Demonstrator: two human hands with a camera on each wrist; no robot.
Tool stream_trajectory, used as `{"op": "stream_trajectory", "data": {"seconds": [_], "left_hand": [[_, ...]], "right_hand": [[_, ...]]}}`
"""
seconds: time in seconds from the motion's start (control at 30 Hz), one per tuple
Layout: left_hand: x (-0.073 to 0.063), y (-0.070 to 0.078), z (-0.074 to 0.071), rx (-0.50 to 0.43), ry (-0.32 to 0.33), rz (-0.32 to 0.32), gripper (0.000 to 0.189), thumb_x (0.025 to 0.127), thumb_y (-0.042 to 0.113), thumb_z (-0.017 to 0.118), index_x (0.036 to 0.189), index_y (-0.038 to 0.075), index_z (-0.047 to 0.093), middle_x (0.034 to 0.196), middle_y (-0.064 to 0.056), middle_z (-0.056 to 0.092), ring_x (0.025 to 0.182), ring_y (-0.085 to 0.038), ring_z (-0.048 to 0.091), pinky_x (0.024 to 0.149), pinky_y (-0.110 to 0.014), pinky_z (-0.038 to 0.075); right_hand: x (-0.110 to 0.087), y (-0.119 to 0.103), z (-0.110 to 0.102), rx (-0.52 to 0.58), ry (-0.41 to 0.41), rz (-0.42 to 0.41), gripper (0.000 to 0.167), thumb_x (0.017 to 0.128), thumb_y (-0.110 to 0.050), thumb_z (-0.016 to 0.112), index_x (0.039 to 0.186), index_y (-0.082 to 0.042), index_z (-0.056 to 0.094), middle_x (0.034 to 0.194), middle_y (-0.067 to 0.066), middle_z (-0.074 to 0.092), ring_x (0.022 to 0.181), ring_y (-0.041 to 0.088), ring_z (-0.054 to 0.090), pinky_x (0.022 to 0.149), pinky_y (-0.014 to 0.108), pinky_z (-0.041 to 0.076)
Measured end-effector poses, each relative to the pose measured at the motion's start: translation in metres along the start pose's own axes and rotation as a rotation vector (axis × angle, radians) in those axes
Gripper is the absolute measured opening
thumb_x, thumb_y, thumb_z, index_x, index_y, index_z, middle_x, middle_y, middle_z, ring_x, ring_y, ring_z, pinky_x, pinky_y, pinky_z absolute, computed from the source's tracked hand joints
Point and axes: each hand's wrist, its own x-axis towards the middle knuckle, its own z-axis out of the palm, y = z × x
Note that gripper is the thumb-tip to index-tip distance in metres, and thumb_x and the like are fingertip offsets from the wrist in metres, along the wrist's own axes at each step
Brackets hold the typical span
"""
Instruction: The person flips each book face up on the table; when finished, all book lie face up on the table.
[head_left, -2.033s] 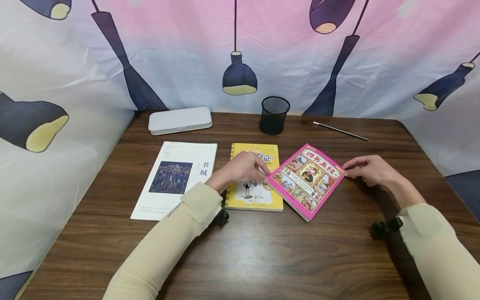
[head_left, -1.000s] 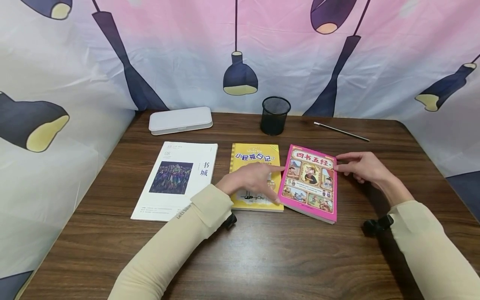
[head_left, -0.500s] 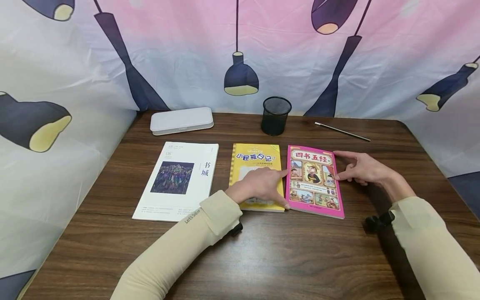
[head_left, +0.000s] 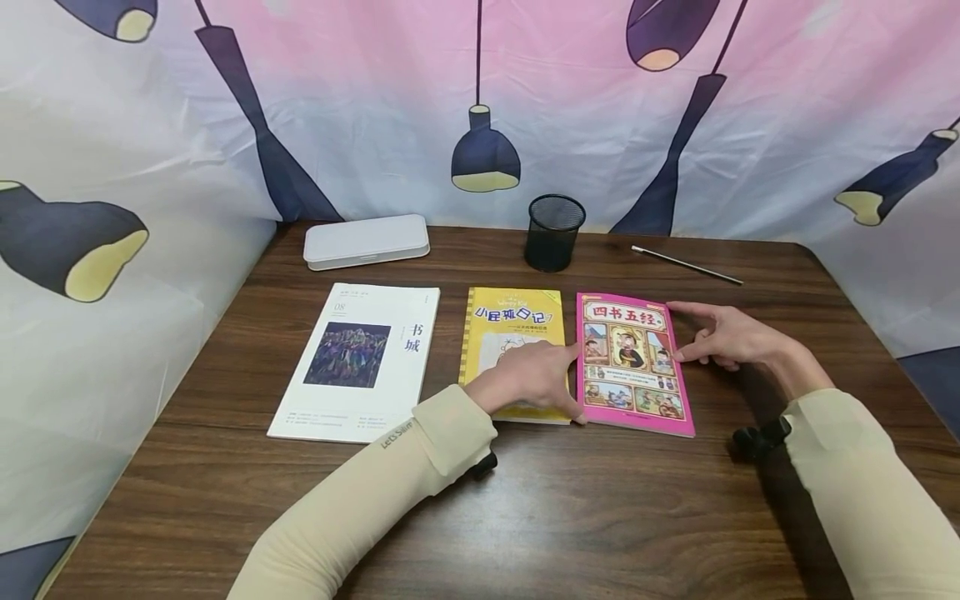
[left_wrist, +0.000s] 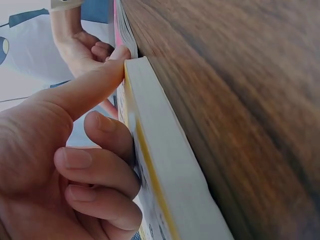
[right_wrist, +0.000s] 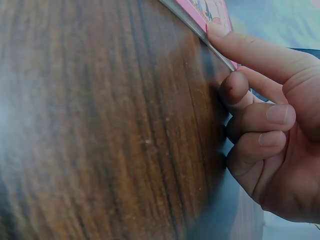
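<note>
A pink-bordered book (head_left: 630, 379) with cartoon panels lies flat, slightly turned, between both hands. My left hand (head_left: 536, 375) reaches across the yellow book (head_left: 517, 317), covering its lower part, with index finger and thumb spread against the pink book's left edge. The left wrist view shows the remaining fingers bent beside the yellow book (left_wrist: 165, 145). On the other side, my right hand (head_left: 738, 340) touches the right edge: index finger stretched to the upper corner, thumb lower down. In the right wrist view the thumb rests on the pink book's (right_wrist: 192, 10) edge, other fingers curled.
To the left lies a white book (head_left: 408, 400) with a dark picture. Along the back stand a white case (head_left: 367, 242) and a black mesh pen cup (head_left: 552, 237). A thin pencil-like stick (head_left: 686, 264) lies at back right. A lamp-patterned cloth (head_left: 390, 150) hangs behind the table.
The pink book has turned from a diagonal to nearly straight and shifted right, off the yellow book. My left hand has moved right and spread its thumb and index finger; the right hand has shifted slightly.
</note>
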Motion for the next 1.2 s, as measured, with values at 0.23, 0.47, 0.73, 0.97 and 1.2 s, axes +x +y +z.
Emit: {"op": "stream_trajectory", "data": {"seconds": [0.23, 0.47, 0.73, 0.97, 1.2], "left_hand": [[0.001, 0.006, 0.002, 0.013, 0.005, 0.001, 0.105, 0.081, 0.054, 0.089, 0.165, 0.020, 0.037, 0.146, -0.009, 0.065, 0.125, -0.024, 0.065, 0.100, -0.044, 0.056], [0.001, 0.012, 0.005, 0.045, 0.031, -0.035, 0.107, 0.079, 0.058, 0.089, 0.166, 0.023, 0.037, 0.144, -0.008, 0.067, 0.124, -0.024, 0.067, 0.088, -0.042, 0.059], [0.001, 0.013, 0.007, 0.035, 0.052, -0.080, 0.108, 0.077, 0.062, 0.089, 0.166, 0.026, 0.037, 0.148, -0.006, 0.065, 0.124, -0.023, 0.066, 0.083, -0.042, 0.059], [0.003, 0.012, 0.008, -0.005, 0.059, -0.085, 0.105, 0.079, 0.060, 0.088, 0.165, 0.025, 0.039, 0.151, -0.005, 0.062, 0.125, -0.020, 0.063, 0.093, -0.042, 0.057], [0.006, 0.013, 0.010, 0.008, 0.079, -0.067, 0.103, 0.079, 0.060, 0.088, 0.164, 0.025, 0.041, 0.148, -0.004, 0.065, 0.122, -0.019, 0.065, 0.088, -0.039, 0.057]], "right_hand": [[0.001, 0.002, -0.006, -0.013, -0.037, 0.009, 0.098, 0.094, -0.029, 0.082, 0.170, -0.015, 0.021, 0.071, 0.005, 0.057, 0.050, 0.013, 0.039, 0.049, 0.030, 0.039], [0.003, 0.003, -0.011, 0.001, -0.053, 0.020, 0.097, 0.094, -0.027, 0.081, 0.170, -0.018, 0.021, 0.072, 0.006, 0.056, 0.052, 0.014, 0.040, 0.049, 0.029, 0.038], [0.008, 0.004, -0.014, -0.009, -0.069, 0.034, 0.099, 0.094, -0.029, 0.081, 0.171, -0.022, 0.019, 0.071, 0.005, 0.055, 0.053, 0.013, 0.041, 0.049, 0.029, 0.039], [0.013, 0.004, -0.017, -0.022, -0.076, 0.048, 0.101, 0.093, -0.030, 0.082, 0.171, -0.022, 0.018, 0.072, 0.004, 0.054, 0.055, 0.013, 0.043, 0.049, 0.029, 0.039], [0.014, 0.005, -0.019, -0.040, -0.081, 0.046, 0.102, 0.093, -0.033, 0.082, 0.171, -0.022, 0.018, 0.073, 0.005, 0.054, 0.056, 0.014, 0.044, 0.050, 0.029, 0.040]]}}
